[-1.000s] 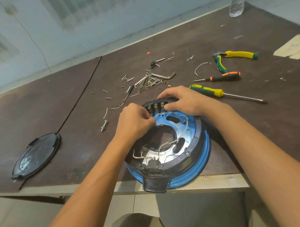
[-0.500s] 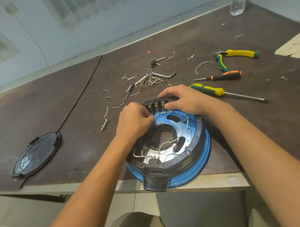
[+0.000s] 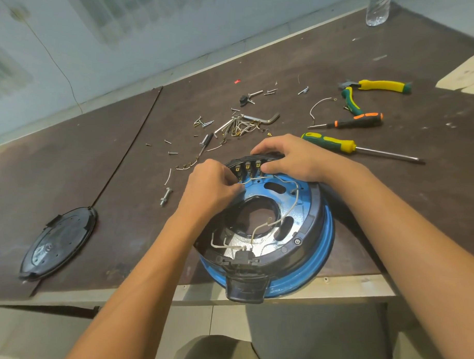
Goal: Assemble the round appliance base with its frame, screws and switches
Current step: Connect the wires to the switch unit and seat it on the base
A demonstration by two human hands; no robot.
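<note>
The round blue appliance base [image 3: 312, 265] lies upside down at the table's front edge, with a black frame [image 3: 306, 227] fitted inside it. A row of switches [image 3: 248, 167] with brass terminals sits at the frame's far rim. White wires [image 3: 283, 202] run across the blue plate. My left hand [image 3: 211, 189] pinches a white wire beside the switches. My right hand [image 3: 293, 158] grips the frame's far rim over the switch block, thumb pressing inside. Loose screws [image 3: 203, 123] lie beyond the base.
A black round cover [image 3: 59, 241] lies at the left. A bolt [image 3: 165, 197], hex key [image 3: 262, 118] and wire scraps lie behind the base. Two screwdrivers [image 3: 347, 145] [image 3: 350, 123] and pliers [image 3: 379, 86] lie at the right. A bottle [image 3: 376, 9] stands at the back.
Both hands stay on the switch end of the base. My left hand's fingers have shifted slightly on the wire; the base has not moved.
</note>
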